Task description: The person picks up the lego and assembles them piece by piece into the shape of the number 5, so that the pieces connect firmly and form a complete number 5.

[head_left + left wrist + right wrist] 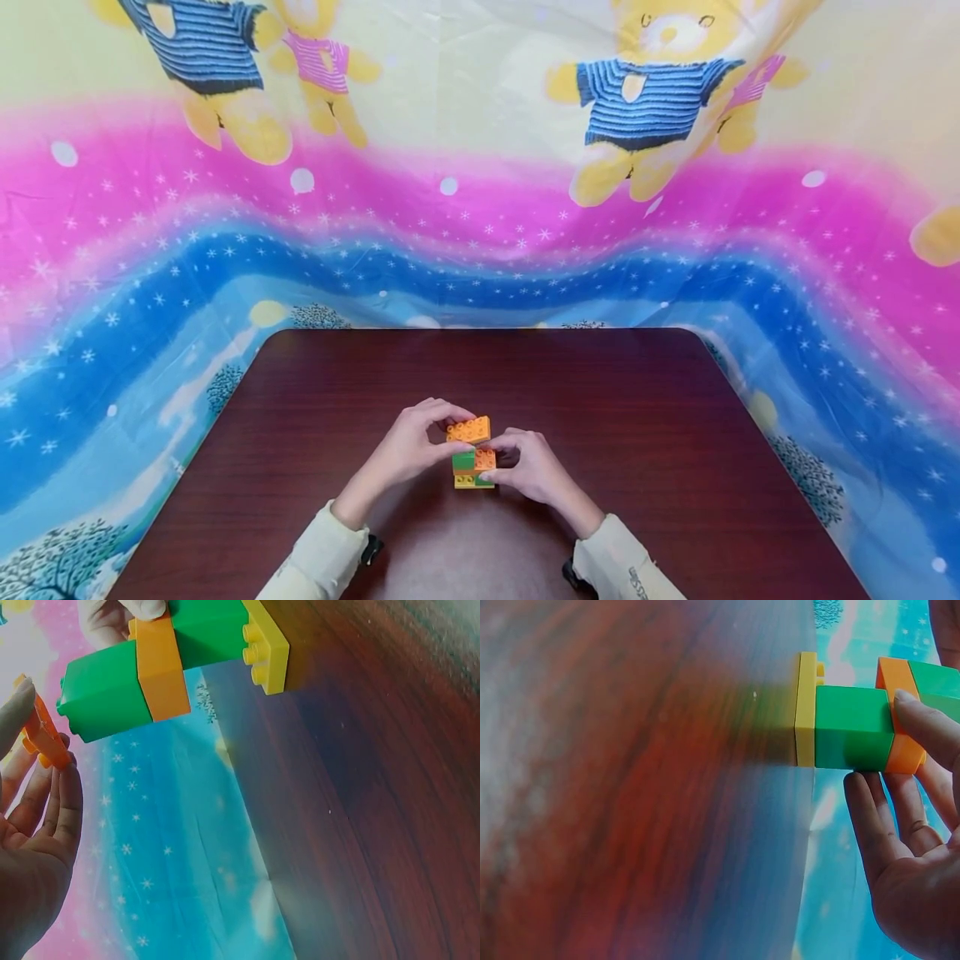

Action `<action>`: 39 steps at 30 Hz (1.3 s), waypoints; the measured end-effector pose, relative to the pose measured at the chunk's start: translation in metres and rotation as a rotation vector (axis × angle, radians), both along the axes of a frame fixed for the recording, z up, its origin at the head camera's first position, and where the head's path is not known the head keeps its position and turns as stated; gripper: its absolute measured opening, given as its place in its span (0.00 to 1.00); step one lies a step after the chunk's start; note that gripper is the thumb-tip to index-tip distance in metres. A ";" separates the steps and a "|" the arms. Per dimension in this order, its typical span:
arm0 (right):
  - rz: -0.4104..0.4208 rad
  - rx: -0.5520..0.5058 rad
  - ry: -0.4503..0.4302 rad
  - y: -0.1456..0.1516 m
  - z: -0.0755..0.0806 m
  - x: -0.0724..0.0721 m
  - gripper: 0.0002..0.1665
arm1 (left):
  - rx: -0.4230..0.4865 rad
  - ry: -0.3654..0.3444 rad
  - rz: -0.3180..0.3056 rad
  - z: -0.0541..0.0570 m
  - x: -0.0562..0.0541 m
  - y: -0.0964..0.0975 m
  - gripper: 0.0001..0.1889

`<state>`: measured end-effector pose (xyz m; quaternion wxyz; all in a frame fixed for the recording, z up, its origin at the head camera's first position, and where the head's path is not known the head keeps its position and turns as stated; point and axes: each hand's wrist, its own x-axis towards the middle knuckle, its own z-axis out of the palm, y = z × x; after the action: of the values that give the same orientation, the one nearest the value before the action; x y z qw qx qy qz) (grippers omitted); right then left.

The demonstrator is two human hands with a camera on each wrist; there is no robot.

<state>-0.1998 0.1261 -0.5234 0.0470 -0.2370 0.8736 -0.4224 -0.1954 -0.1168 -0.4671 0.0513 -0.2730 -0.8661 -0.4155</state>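
Observation:
A small stack of toy building bricks stands on the table: a yellow base plate (274,660), a green brick (853,727) over it, an orange plate (161,675) across that, and another green brick (105,694) on top. Just above the stack, my left hand (412,437) pinches a loose orange brick (470,430) between thumb and fingers. In the left wrist view a gap separates this brick from the upper green one. From the right side, my right hand (536,467) steadies the stack, its thumb on the middle orange plate and its fingers behind.
The dark reddish-brown table (600,392) has rounded far corners. Behind it and along both sides hangs a cloth (480,200) printed with bears and snowflakes. Black straps show at both sleeve cuffs.

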 end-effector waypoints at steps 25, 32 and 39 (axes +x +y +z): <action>0.018 -0.085 -0.134 0.000 0.000 -0.003 0.20 | -0.025 0.024 -0.017 -0.008 0.005 0.009 0.20; 0.025 -0.076 -0.151 0.002 -0.002 -0.005 0.21 | -0.035 0.049 -0.016 -0.009 0.005 0.011 0.20; 0.032 -0.062 -0.143 0.002 -0.003 -0.005 0.20 | -0.028 0.066 -0.025 -0.009 0.005 0.010 0.20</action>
<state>-0.2049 0.1281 -0.5259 0.1088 -0.2217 0.8506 -0.4643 -0.1902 -0.1064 -0.4766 0.0707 -0.2983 -0.8662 -0.3945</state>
